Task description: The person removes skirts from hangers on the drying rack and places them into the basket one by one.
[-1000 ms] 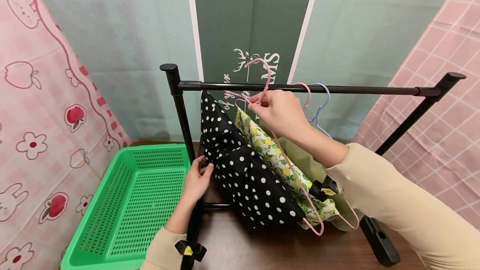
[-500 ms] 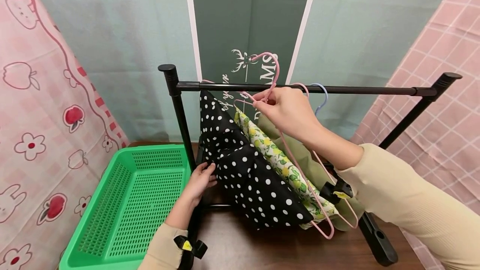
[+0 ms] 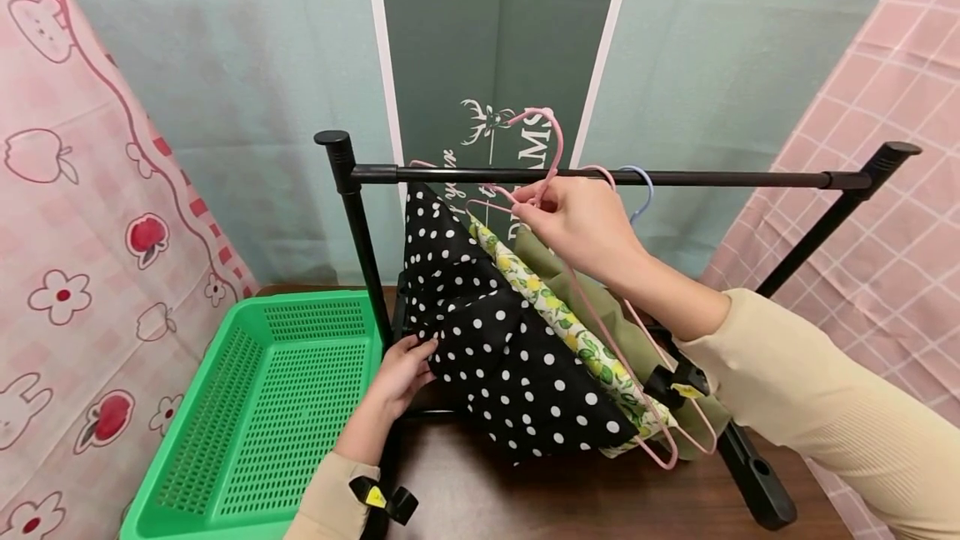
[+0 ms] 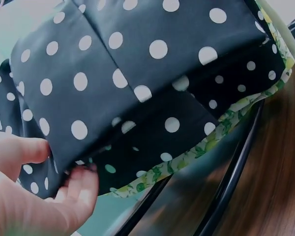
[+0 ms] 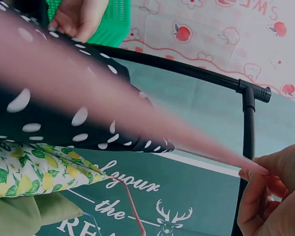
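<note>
In the head view, my right hand point(image 3: 581, 219) pinches a pink hanger point(image 3: 558, 140) at the base of its hook, which rises above the black bar. A black garment with white polka dots point(image 3: 510, 357) drapes from this hanger, and the hanger's lower corner sticks out beyond it. My left hand point(image 3: 405, 369) is at the garment's left edge. Seen from the left wrist, the thumb lies apart from the loosely bent fingers point(image 4: 81, 189), whose tips touch the cloth's lower fold. Behind it are a lemon-print garment point(image 3: 558, 315) and an olive-green garment point(image 3: 600, 298).
The black rack point(image 3: 750, 180) spans the view, with a pink hook point(image 3: 602, 173) and a blue hook point(image 3: 645, 190) at its bar. A green basket point(image 3: 300, 407) stands left of the rack on the brown table point(image 3: 525, 507). Printed curtains point(image 3: 225, 107) surround the scene.
My right hand and the pink hanger have shifted a little to the right, the polka-dot garment's lower end swinging right too. My left hand has moved slightly down and right along the garment's edge.
</note>
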`<state>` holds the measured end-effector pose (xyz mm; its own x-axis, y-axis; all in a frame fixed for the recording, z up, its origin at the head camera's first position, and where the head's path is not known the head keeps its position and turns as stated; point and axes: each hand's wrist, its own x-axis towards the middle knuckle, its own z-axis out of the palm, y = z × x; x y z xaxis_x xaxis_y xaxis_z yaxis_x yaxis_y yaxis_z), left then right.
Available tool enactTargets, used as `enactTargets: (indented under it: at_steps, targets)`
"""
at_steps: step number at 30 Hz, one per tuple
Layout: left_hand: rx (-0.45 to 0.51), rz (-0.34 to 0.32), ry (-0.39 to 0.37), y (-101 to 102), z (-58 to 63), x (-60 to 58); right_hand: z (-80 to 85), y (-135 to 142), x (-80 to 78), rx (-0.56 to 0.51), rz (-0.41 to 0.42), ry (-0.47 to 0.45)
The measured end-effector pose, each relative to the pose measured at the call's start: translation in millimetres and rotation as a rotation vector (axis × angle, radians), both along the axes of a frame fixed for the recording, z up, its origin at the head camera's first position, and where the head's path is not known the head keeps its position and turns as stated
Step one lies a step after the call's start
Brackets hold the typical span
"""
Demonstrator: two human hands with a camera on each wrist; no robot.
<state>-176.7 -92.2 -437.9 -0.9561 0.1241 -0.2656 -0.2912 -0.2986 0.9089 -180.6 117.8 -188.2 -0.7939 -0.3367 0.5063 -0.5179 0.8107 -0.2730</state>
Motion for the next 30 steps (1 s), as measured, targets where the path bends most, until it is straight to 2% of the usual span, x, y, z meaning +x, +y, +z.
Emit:
enactTargets:
  at_steps: [8,16,19,25,30]
  targets:
    - [0.042,-0.019,0.010,-8.8,11.1,10.0,-9.0,4.7,-5.9,-0.007,0.001,0.021]
    - [0.088,0.042,0.036,-14.3,33.5,18.9,-15.1,10.9,-12.8,-0.027,-0.073,0.018]
    - [0.097,0.040,0.063,-15.9,42.4,23.1,-16.6,12.3,-13.9,-0.029,-0.084,0.011]
    - [0.043,-0.009,0.139,-19.7,56.1,32.3,-18.8,13.8,-14.6,-0.038,-0.095,0.011]
    - [-0.013,0.012,0.182,-26.0,63.0,36.6,-19.1,15.5,-15.0,-0.041,-0.086,0.004]
